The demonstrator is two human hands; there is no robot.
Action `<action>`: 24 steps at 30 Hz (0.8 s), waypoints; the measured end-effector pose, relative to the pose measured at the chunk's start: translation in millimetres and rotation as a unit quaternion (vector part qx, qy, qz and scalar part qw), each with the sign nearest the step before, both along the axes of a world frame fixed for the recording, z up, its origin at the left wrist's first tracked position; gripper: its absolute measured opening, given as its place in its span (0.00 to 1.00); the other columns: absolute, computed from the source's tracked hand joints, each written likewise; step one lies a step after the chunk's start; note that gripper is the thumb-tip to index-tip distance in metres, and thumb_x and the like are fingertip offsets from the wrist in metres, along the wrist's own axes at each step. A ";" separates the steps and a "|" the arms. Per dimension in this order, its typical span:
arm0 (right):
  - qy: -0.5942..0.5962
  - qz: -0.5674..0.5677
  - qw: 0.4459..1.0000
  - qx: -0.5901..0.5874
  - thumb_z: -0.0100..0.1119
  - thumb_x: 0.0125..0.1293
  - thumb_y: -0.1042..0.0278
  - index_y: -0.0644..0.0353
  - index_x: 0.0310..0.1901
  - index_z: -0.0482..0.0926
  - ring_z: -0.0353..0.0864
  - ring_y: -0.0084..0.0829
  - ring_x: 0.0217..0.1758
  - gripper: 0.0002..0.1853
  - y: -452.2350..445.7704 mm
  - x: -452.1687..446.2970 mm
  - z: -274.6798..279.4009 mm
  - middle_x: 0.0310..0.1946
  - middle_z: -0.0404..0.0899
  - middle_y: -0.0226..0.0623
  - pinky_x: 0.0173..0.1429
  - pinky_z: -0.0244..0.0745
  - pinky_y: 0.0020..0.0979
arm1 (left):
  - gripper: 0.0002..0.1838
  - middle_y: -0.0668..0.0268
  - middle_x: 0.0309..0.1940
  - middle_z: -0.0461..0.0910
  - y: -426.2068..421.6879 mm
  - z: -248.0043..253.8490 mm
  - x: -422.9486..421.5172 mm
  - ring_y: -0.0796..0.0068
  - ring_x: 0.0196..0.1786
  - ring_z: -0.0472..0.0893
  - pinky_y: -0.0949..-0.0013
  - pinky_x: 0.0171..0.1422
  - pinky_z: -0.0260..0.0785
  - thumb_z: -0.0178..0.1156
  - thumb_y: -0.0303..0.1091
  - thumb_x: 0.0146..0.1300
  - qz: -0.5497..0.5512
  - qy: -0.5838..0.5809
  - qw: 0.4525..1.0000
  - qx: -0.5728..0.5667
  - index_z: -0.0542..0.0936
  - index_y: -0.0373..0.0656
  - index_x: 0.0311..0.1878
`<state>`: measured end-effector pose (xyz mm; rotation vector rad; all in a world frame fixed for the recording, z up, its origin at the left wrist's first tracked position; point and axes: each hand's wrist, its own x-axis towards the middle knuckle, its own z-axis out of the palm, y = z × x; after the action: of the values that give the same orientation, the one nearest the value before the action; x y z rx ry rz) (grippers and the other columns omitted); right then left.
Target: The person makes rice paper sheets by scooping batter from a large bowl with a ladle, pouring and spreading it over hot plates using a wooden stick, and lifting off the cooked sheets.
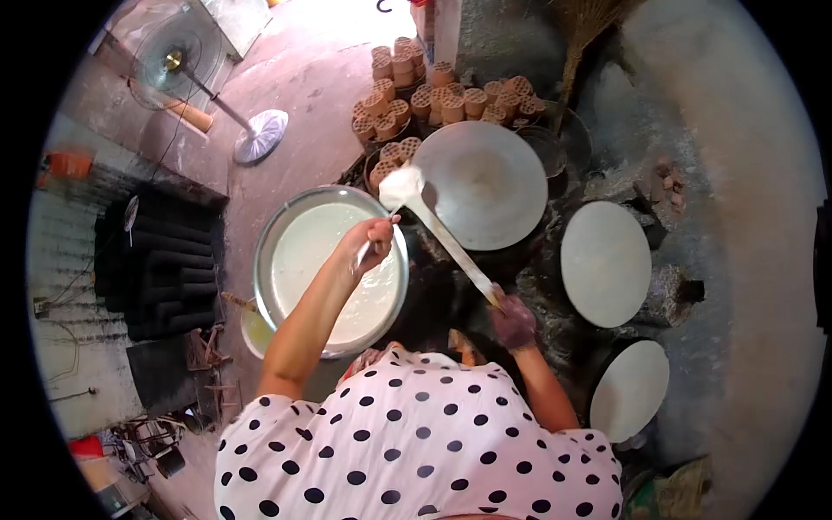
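Observation:
My right hand [515, 322], in a dark purplish glove, grips the lower end of a long wooden paddle [451, 249]. The paddle's far end is coated thickly in white batter and lies between the basin and the large griddle [494, 186]. My bare left hand [374, 243] is closed round a thin, light-coloured utensil [361, 256] just below that end; its tip is partly hidden, so I cannot tell if the two touch. Beneath my left hand and forearm stands a wide metal basin [260, 269] of white liquid batter [303, 251].
Two pale round griddles [605, 264] [631, 390] sit to the right. Perforated clay-coloured cylinders [403, 69] are piled behind the large griddle. At left are stacked black cylinders [178, 277] and a standing fan [173, 61]. A broom [576, 52] leans at the back.

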<state>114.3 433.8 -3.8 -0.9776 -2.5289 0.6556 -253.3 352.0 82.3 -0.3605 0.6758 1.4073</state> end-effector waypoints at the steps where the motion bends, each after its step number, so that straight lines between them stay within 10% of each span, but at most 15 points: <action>1: -0.028 -0.052 0.995 -0.075 0.62 0.58 0.61 0.45 0.61 0.72 0.79 0.43 0.35 0.27 13.9 28.7 -3.8 0.32 0.76 0.41 0.38 0.75 0.41 | 0.11 0.77 0.17 0.64 15.1 29.6 16.8 0.88 0.13 0.59 0.83 0.16 0.53 0.41 0.28 0.71 -0.049 0.131 0.990 -0.015 0.71 0.41 0.51; 3: -0.056 -0.100 0.981 -0.157 0.62 0.58 0.62 0.47 0.61 0.73 0.80 0.43 0.35 0.26 42.3 69.3 -4.6 0.33 0.77 0.42 0.38 0.75 0.41 | 0.14 0.76 0.18 0.62 41.3 53.2 41.8 0.87 0.13 0.58 0.83 0.14 0.50 0.44 0.30 0.72 -0.154 0.412 0.898 0.007 0.70 0.39 0.57; 6: -0.027 -0.180 0.981 0.066 0.61 0.59 0.65 0.58 0.56 0.76 0.79 0.45 0.43 0.21 82.6 91.1 17.9 0.45 0.81 0.42 0.48 0.75 0.40 | 0.14 0.76 0.18 0.61 95.0 50.2 64.2 0.87 0.14 0.59 0.82 0.15 0.51 0.44 0.31 0.72 -0.179 0.396 0.900 0.038 0.70 0.39 0.57; 12: -0.010 -0.171 0.982 0.077 0.59 0.60 0.61 0.54 0.59 0.73 0.78 0.49 0.48 0.24 150.7 58.1 36.7 0.52 0.77 0.43 0.52 0.73 0.42 | 0.09 0.75 0.20 0.64 214.9 -9.1 102.6 0.87 0.15 0.61 0.80 0.16 0.52 0.46 0.33 0.71 -0.237 0.279 0.931 0.010 0.71 0.40 0.48; 14: -0.201 -0.181 0.962 -0.035 0.58 0.61 0.62 0.53 0.59 0.73 0.78 0.49 0.48 0.23 156.7 47.6 37.9 0.50 0.77 0.45 0.51 0.74 0.43 | 0.11 0.73 0.19 0.67 235.3 -36.5 109.6 0.83 0.15 0.65 0.77 0.17 0.56 0.49 0.35 0.69 -0.260 0.399 0.879 -0.028 0.73 0.38 0.48; 18: -0.012 -0.244 0.969 0.028 0.57 0.62 0.58 0.47 0.59 0.74 0.78 0.48 0.46 0.22 140.8 53.4 -7.0 0.45 0.78 0.47 0.50 0.73 0.45 | 0.15 0.69 0.19 0.71 251.0 -81.5 100.9 0.79 0.15 0.69 0.74 0.18 0.60 0.53 0.34 0.65 -0.242 0.529 0.812 -0.046 0.75 0.37 0.52; 20: 0.025 -0.283 0.959 -0.001 0.56 0.62 0.57 0.47 0.60 0.73 0.78 0.49 0.47 0.23 130.6 28.1 -19.3 0.46 0.78 0.47 0.51 0.73 0.45 | 0.21 0.62 0.21 0.77 253.4 -86.9 90.4 0.67 0.18 0.75 0.66 0.23 0.67 0.52 0.31 0.62 -0.268 0.747 0.608 -0.016 0.74 0.42 0.59; 21: 0.059 -0.321 0.945 -0.032 0.56 0.63 0.56 0.47 0.60 0.73 0.78 0.49 0.48 0.23 122.8 12.3 -25.2 0.46 0.78 0.48 0.52 0.73 0.44 | 0.21 0.62 0.21 0.77 252.0 -86.9 88.9 0.67 0.18 0.75 0.66 0.23 0.67 0.52 0.31 0.62 -0.269 0.747 0.608 -0.016 0.74 0.42 0.59; 23: -0.016 -0.317 0.938 -0.139 0.56 0.63 0.55 0.50 0.61 0.71 0.77 0.51 0.50 0.25 124.7 -24.3 -71.8 0.48 0.78 0.50 0.54 0.72 0.44 | 0.23 0.56 0.25 0.80 242.5 -72.4 86.5 0.58 0.26 0.80 0.57 0.32 0.71 0.51 0.31 0.59 -0.222 0.925 0.305 -0.040 0.74 0.50 0.60; 24: -0.045 -0.338 0.925 -0.166 0.55 0.64 0.54 0.56 0.61 0.71 0.76 0.53 0.52 0.26 128.2 -48.6 -55.4 0.50 0.77 0.52 0.56 0.71 0.44 | 0.23 0.56 0.25 0.80 239.3 -66.8 82.6 0.58 0.26 0.80 0.57 0.32 0.71 0.51 0.31 0.59 -0.224 0.925 0.304 -0.041 0.74 0.50 0.60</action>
<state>65.8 562.0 -59.2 -1.9060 -1.9582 0.8303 -170.7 591.3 15.6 1.7306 2.4070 0.5205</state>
